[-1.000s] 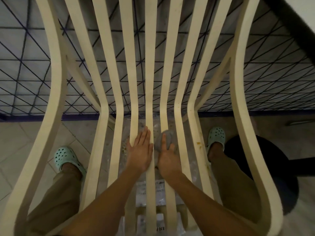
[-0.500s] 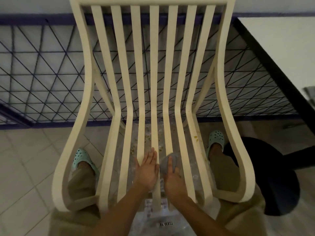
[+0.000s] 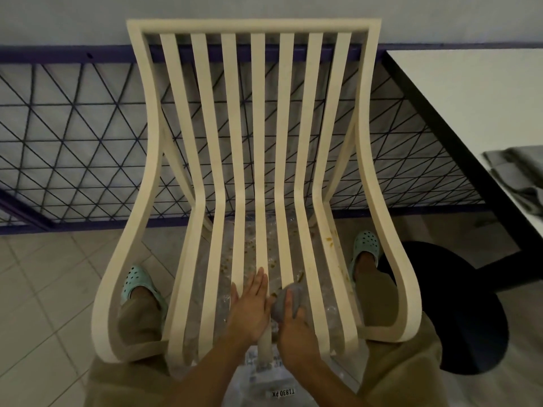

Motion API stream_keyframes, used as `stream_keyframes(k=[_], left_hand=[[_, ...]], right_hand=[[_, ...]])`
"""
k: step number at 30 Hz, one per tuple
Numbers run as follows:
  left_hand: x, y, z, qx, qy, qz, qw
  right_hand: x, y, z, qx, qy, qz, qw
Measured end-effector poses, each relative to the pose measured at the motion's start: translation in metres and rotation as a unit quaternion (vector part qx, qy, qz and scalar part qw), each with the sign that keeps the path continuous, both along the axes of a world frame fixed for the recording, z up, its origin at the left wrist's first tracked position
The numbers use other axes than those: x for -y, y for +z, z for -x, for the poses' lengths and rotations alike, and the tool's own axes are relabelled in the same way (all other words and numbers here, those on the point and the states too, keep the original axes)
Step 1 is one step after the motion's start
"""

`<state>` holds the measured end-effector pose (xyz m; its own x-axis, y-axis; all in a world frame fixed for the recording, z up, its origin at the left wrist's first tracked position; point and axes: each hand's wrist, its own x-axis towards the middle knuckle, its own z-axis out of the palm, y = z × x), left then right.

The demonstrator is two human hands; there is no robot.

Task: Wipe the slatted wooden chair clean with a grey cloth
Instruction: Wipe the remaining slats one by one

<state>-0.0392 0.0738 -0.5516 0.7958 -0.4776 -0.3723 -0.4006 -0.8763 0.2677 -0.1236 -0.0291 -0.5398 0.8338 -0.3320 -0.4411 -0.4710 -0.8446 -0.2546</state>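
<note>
A cream slatted wooden chair [image 3: 229,160] fills the view, back at the top, seat slats running toward me. My left hand [image 3: 249,309] lies flat with straight fingers on the middle seat slats near the front edge. Just to its right, my right hand [image 3: 293,327] grips a bunched grey cloth [image 3: 286,301] and presses it on a seat slat. Brownish crumbs and smears speckle the slats and the clear plastic sheet [image 3: 244,254] under the seat.
A dark wire-mesh fence [image 3: 73,148] runs behind the chair. A white table with a black edge [image 3: 458,107] stands at the right, folded grey fabric [image 3: 520,174] on it. A black round stool [image 3: 464,312] sits by my right leg. Tiled floor lies at the left.
My head has pulled back and up, so the whole chair back now shows. Both hands have slid toward the front edge of the seat, the cloth moving with the right hand.
</note>
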Motion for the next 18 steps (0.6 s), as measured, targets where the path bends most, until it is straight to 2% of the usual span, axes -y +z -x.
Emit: stream_keyframes(k=[18], left_hand=[[0.017,-0.011,-0.051,0.032,-0.026,0.000,0.999]], right_hand=[[0.016,-0.025,-0.054,0.009,0.003,0.010,1.000]])
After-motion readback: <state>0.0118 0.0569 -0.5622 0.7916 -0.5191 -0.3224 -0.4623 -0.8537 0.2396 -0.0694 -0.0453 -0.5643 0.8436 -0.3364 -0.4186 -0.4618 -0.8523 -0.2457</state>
